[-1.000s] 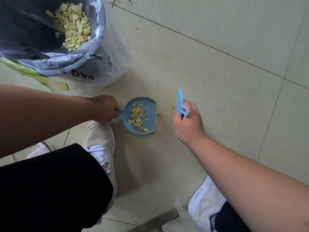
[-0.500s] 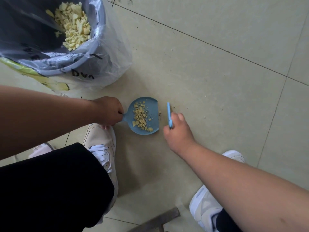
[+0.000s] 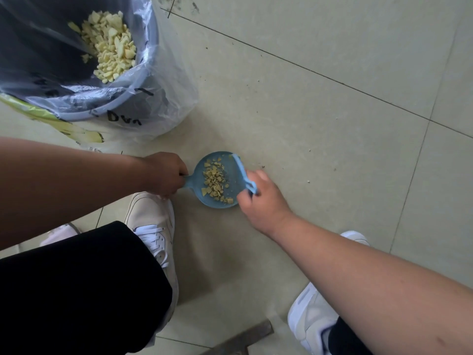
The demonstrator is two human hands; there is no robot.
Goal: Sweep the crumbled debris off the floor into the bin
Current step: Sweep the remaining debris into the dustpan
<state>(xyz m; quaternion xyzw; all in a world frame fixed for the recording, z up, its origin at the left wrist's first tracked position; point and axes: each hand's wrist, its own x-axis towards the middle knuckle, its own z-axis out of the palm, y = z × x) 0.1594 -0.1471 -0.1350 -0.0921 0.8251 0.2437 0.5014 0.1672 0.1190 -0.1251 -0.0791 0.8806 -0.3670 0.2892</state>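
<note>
The crumbled yellow debris (image 3: 215, 181) lies in a loose heap inside the small blue dustpan (image 3: 231, 175), which rests flat on the tiled floor (image 3: 307, 111); most pieces sit toward the middle and the near edge of the pan. The left hand (image 3: 166, 174) grips the short handle of the dustpan, its fingers curled around it. The right hand (image 3: 261, 201) holds a small blue brush (image 3: 244, 172) at the right rim of the dustpan; the fingers are curled round the brush handle, and the brush lies across the open edge of the pan, a little blurred. A few tiny specks (image 3: 308, 181) lie on the floor to the right of the pan, well apart from it.

The bin (image 3: 143, 98) stands on the floor to the upper left of the dustpan, lined with a clear plastic bag (image 3: 176, 85) that hangs over its rim; a larger pile of pale yellow pieces (image 3: 110, 44) is inside it. Two white sneakers show below: one (image 3: 153, 221) just beside the left hand, the other (image 3: 312, 319) under the right forearm; a black trouser leg (image 3: 76, 290) covers the lower left.
</note>
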